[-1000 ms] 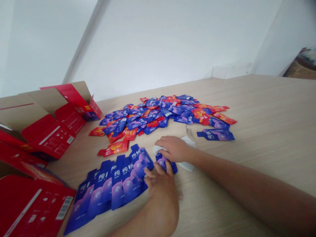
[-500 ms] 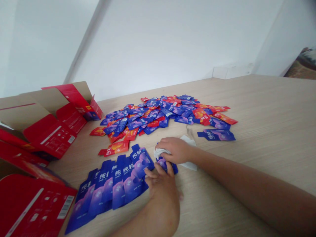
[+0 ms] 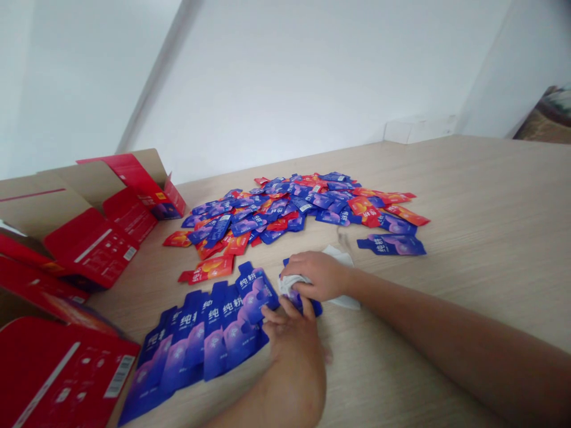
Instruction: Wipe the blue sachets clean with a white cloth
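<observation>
My right hand point(image 3: 317, 275) is closed around a crumpled white tissue point(image 3: 342, 257) and presses it onto a blue-purple pouch point(image 3: 317, 307) lying flat on the table. Part of the tissue trails out under the wrist. My left hand point(image 3: 292, 333) rests with its fingers spread over the lower end of that same pouch; its fingertips also reach the edge of the neighbouring one. To the left, an overlapping row of several blue pouches point(image 3: 214, 333) lies face up, spouts pointing away from me. Both hands hide most of the pouch between them.
Behind my hands spreads a heap of blue and red pouches point(image 3: 285, 205). A single blue pouch point(image 3: 393, 244) lies right of it, a red one point(image 3: 209, 269) at its front left. Opened red boxes point(image 3: 96, 249) line the left side. A white box point(image 3: 419, 129) stands by the wall.
My right hand, with the tissue, has shifted slightly toward me along the pouch, baring a bit of its top end. My left hand stays in place.
</observation>
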